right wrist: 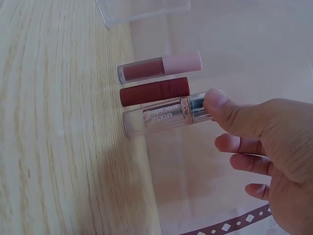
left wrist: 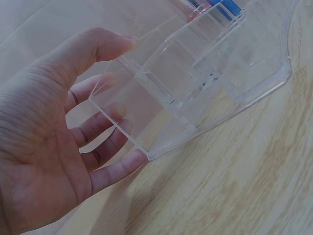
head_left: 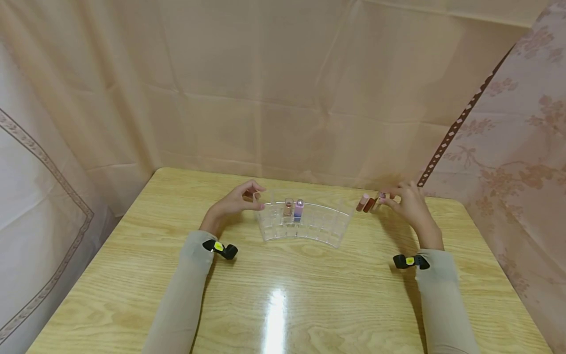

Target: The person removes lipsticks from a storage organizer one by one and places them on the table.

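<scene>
My left hand (head_left: 238, 198) holds the left end of a clear curved lipstick organizer (head_left: 270, 232), thumb at the top edge and fingers around the end wall in the left wrist view. Two tubes stand in it: a brownish-pink one (head_left: 288, 208) and a lilac-and-blue one (head_left: 298, 210). At the right, my right hand (head_left: 411, 202) pinches the silvery cap of a clear lip gloss tube (right wrist: 164, 116) between thumb and finger. Beside that tube stand a dark red lipstick tube (right wrist: 146, 93) and a pink-capped lip gloss (right wrist: 146, 70), both upright on the table.
The wooden table (head_left: 247, 295) has a glossy light reflection near its front. A beige cloth (head_left: 292, 123) hangs right behind its back edge. Floral fabric (head_left: 530, 172) hangs at the right, and a white curtain (head_left: 35, 211) at the left.
</scene>
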### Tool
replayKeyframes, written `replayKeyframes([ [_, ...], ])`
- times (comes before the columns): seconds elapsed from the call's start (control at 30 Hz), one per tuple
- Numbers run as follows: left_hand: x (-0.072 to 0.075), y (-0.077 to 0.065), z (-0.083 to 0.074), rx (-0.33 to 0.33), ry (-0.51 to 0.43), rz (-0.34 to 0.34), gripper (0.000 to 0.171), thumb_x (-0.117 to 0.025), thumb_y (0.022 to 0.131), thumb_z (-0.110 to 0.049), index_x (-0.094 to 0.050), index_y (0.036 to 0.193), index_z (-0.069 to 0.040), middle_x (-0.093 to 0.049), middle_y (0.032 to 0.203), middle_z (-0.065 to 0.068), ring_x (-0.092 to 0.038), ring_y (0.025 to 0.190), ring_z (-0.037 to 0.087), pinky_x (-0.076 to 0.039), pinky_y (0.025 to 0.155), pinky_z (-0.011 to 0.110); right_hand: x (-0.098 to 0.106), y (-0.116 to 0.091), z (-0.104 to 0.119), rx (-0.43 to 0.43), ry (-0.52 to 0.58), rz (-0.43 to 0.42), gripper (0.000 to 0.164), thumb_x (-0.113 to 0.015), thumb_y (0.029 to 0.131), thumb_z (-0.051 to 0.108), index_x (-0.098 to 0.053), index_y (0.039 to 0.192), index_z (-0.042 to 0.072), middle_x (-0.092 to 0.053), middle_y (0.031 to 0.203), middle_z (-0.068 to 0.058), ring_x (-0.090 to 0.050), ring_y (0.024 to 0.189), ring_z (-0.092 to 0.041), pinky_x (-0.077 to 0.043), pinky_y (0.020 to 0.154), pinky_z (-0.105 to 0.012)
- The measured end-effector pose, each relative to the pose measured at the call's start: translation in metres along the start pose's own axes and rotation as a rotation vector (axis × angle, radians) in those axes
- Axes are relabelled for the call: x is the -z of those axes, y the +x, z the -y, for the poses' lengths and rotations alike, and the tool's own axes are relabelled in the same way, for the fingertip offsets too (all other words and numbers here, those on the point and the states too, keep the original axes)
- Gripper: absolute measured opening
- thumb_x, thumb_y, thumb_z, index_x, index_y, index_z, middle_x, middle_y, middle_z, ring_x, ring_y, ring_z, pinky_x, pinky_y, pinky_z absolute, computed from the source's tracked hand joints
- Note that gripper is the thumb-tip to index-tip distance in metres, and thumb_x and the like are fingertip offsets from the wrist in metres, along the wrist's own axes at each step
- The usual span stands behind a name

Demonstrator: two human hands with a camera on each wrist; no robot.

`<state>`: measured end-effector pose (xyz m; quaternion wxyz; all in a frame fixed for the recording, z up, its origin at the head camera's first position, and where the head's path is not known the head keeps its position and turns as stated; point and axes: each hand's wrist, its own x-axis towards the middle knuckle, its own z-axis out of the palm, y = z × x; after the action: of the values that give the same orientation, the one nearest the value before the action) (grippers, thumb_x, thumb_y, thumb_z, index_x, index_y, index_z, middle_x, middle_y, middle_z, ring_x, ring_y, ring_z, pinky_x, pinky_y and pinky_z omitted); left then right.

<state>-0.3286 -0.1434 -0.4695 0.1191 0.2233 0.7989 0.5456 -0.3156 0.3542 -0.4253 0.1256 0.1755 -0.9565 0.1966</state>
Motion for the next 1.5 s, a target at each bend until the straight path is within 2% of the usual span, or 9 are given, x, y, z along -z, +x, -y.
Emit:
replayKeyframes([
  [0.33,-0.0003,-0.0001,0.0001,0.003,-0.004,0.002,0.046,-0.075,0.091,-0.006,-0.055,0.130,0.004,-0.054,0.113,0.024,-0.051,0.102,0.028,-0.040,0.095,0.039,-0.0011,0.0000,-0.0014,-0.017,0.002,0.014,0.027,-0.077,0.091,0.018,-0.074,0.112,0.001,-0.063,0.092,-0.019,-0.045,0.102,-0.039,-0.030,0.084,-0.057],
  [0.6,-0.0001,0.0000,-0.0017,-0.005,0.006,-0.001,0.046,-0.075,0.090,-0.005,-0.055,0.131,0.004,-0.054,0.112,0.022,-0.051,0.102,0.025,-0.041,0.095,0.037,-0.0005,-0.0006,-0.0001,-0.064,-0.002,0.051,0.020,-0.074,0.094,0.020,-0.069,0.102,0.003,-0.064,0.108,-0.024,-0.043,0.106,-0.040,-0.028,0.084,-0.055],
  [0.77,0.0003,0.0011,-0.0015,0.004,-0.003,0.005,0.046,-0.075,0.091,-0.007,-0.054,0.131,0.004,-0.053,0.114,0.026,-0.051,0.104,0.028,-0.040,0.095,0.038,0.0012,-0.0004,0.0026,-0.078,-0.010,0.075,0.021,-0.072,0.095,0.022,-0.066,0.098,0.002,-0.062,0.117,-0.027,-0.042,0.112,-0.043,-0.029,0.086,-0.058],
  [1.13,0.0005,0.0002,-0.0015,0.021,-0.006,0.001,0.046,-0.075,0.091,-0.009,-0.055,0.131,0.002,-0.054,0.116,0.024,-0.050,0.107,0.032,-0.039,0.097,0.041,0.0030,0.0000,0.0062,-0.096,-0.003,0.087,0.026,-0.072,0.094,0.023,-0.062,0.090,0.000,-0.058,0.126,-0.030,-0.041,0.120,-0.047,-0.029,0.091,-0.062],
  [1.33,-0.0009,-0.0001,-0.0011,0.007,-0.013,0.001,0.048,-0.074,0.091,-0.005,-0.053,0.133,0.005,-0.052,0.117,0.030,-0.049,0.106,0.031,-0.039,0.096,0.042,0.0031,-0.0014,0.0064,-0.083,0.003,0.079,0.024,-0.073,0.094,0.022,-0.063,0.091,0.001,-0.059,0.120,-0.027,-0.042,0.116,-0.045,-0.030,0.088,-0.060],
  [1.5,-0.0004,-0.0004,-0.0001,0.008,-0.011,-0.001,0.046,-0.075,0.091,-0.006,-0.054,0.131,0.004,-0.053,0.115,0.027,-0.050,0.103,0.028,-0.040,0.094,0.038,0.0033,-0.0021,0.0067,-0.074,0.017,0.071,0.023,-0.073,0.094,0.022,-0.066,0.094,-0.001,-0.058,0.121,-0.028,-0.041,0.115,-0.046,-0.030,0.090,-0.062],
])
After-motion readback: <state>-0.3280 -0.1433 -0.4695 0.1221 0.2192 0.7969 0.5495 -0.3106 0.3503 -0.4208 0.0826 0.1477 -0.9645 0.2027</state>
